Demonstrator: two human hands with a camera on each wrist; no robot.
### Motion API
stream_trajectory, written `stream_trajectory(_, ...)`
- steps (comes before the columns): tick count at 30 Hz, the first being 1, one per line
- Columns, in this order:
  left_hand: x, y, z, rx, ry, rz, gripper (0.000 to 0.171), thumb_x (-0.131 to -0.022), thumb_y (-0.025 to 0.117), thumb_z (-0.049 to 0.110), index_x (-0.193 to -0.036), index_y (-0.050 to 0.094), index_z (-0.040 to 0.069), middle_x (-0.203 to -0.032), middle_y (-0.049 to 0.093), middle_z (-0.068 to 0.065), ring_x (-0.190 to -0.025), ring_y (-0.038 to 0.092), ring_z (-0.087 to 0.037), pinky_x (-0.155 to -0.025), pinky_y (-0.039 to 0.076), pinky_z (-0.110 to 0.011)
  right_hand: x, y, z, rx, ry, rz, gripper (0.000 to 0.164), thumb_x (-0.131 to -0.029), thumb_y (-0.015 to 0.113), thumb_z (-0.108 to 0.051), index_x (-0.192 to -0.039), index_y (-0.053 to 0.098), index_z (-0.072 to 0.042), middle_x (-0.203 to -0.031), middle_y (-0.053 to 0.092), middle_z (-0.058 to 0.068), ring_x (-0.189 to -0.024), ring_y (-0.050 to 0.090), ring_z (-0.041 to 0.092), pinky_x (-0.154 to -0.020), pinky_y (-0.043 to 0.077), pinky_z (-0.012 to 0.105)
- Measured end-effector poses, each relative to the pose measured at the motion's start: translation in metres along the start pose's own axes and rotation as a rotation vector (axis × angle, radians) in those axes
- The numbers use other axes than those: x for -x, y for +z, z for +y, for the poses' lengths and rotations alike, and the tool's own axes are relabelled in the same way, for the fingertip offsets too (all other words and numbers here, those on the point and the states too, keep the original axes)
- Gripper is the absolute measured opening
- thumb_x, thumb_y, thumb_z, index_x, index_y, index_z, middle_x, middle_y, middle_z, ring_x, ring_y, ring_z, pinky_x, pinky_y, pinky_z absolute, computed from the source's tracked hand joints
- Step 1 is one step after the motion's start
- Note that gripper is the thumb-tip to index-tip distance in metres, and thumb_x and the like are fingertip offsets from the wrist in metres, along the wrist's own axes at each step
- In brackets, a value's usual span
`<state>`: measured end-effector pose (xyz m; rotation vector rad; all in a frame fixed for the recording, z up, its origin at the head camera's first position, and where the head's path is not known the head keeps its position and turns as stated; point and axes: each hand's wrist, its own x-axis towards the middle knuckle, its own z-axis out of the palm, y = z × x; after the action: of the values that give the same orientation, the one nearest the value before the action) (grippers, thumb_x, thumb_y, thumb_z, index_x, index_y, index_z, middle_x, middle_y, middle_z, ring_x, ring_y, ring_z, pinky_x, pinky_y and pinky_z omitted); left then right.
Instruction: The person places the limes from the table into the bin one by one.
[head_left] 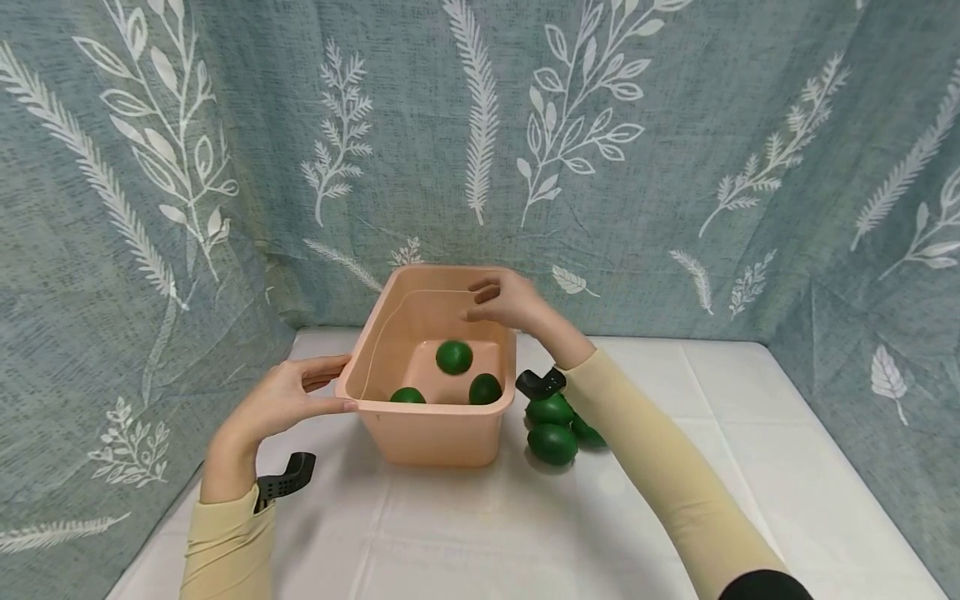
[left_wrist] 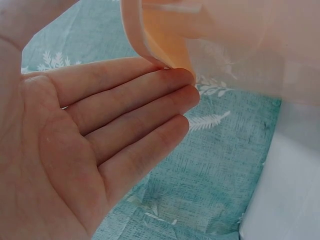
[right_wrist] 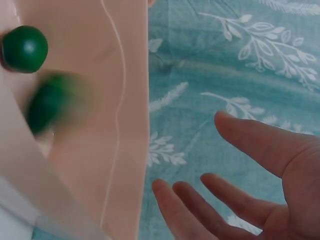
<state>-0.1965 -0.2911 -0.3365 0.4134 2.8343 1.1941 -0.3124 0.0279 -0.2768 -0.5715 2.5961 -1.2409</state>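
Observation:
A peach plastic bin [head_left: 442, 435] stands on the white-covered table, with three green limes inside, one of them a lime [head_left: 453, 357] mid-floor. My left hand [head_left: 281, 404] touches the bin's left rim near the front corner; its straight fingers [left_wrist: 145, 107] lie against the rim in the left wrist view. Over the bin's right rim hovers my right hand [head_left: 506, 302], holding nothing, fingers loosely bent and thumb apart. Inside the bin in the right wrist view, one lime [right_wrist: 25, 49] looks sharp while another lime [right_wrist: 47, 105] is motion-blurred.
Several more limes [head_left: 552, 443] lie grouped just right of the bin, partly hidden by the right sleeve [head_left: 652, 458]. A green leaf-patterned curtain [head_left: 420, 167] hangs behind and at both sides of the white tablecloth [head_left: 450, 533].

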Motion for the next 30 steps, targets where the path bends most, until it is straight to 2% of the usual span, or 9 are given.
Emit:
stream_trajectory(10,-0.001,0.0,0.001,0.004,-0.001,-0.007,0.074,-0.079,0.075,0.044,-0.141,0.048,0.014,-0.142,0.049,-0.009,-0.131,0.045,-0.037,-0.106,0.044,-0.049,0.02,-0.02,0.008,0.08,-0.015,0.016,0.057,-0.084,0.071,-0.038,-0.135,0.054,-0.018,-0.132,0.058,0.01,-0.123,0.052,0.028,-0.096,0.052,0.045)
stream_trajectory(15,-0.001,0.0,0.002,0.008,-0.002,-0.009,0.074,-0.079,0.075,0.044,-0.141,0.047,0.014,-0.142,0.049,-0.009,-0.131,0.044,-0.037,-0.106,0.044,-0.049,0.03,-0.028,0.018,0.096,-0.004,0.051,0.058,-0.083,0.073,-0.039,-0.133,0.055,-0.018,-0.13,0.059,0.008,-0.123,0.052,0.027,-0.092,0.055,0.043)
stream_trajectory(30,-0.001,0.001,0.001,-0.015,0.003,-0.003,0.073,-0.079,0.074,0.046,-0.14,0.049,0.014,-0.141,0.051,-0.008,-0.13,0.046,-0.035,-0.105,0.045,-0.045,0.059,-0.044,0.068,0.032,0.057,0.096,0.06,-0.085,0.071,-0.038,-0.136,0.052,-0.016,-0.135,0.054,0.012,-0.124,0.052,0.032,-0.096,0.053,0.046)
